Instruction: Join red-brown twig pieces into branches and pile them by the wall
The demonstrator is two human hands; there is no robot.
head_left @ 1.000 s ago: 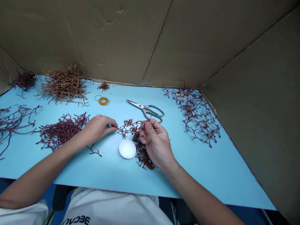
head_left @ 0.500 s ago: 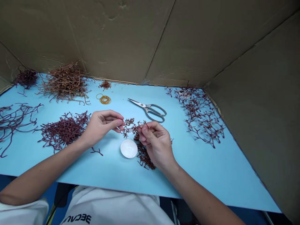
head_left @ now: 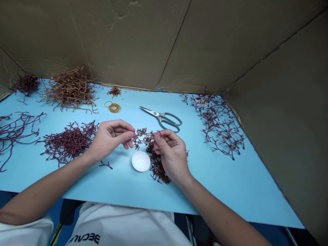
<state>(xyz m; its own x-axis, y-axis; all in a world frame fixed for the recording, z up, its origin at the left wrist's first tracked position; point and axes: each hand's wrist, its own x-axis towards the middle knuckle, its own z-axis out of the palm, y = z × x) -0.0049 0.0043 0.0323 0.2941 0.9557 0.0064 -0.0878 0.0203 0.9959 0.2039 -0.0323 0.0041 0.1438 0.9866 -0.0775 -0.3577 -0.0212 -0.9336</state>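
My left hand (head_left: 114, 136) is raised over the table, thumb and fingertips pinched together. Whatever that pinch holds, if anything, is too small to make out. Close by on the right, my right hand (head_left: 170, 148) pinches a small reddish-brown twig (head_left: 159, 132) between thumb and index finger. Under and beside the right hand lies a heap of short brown twig pieces (head_left: 159, 169), partly hidden by it. A small white bowl (head_left: 140, 161) stands just left of this heap. Left of my left wrist is a pile of dark red forked twigs (head_left: 70, 141).
Grey-handled scissors (head_left: 161, 118) lie partly open behind my hands, near yellow rubber bands (head_left: 114, 107). Brown branched stems (head_left: 70, 90) are heaped at the back left. Branching dark twigs (head_left: 220, 124) spread along the right. Cardboard walls (head_left: 143, 44) enclose the blue tabletop (head_left: 107, 186).
My right fingertips have shifted slightly and the small twig in them sits differently. The left hand keeps its pinch in nearly the same place. The view has tilted a little.
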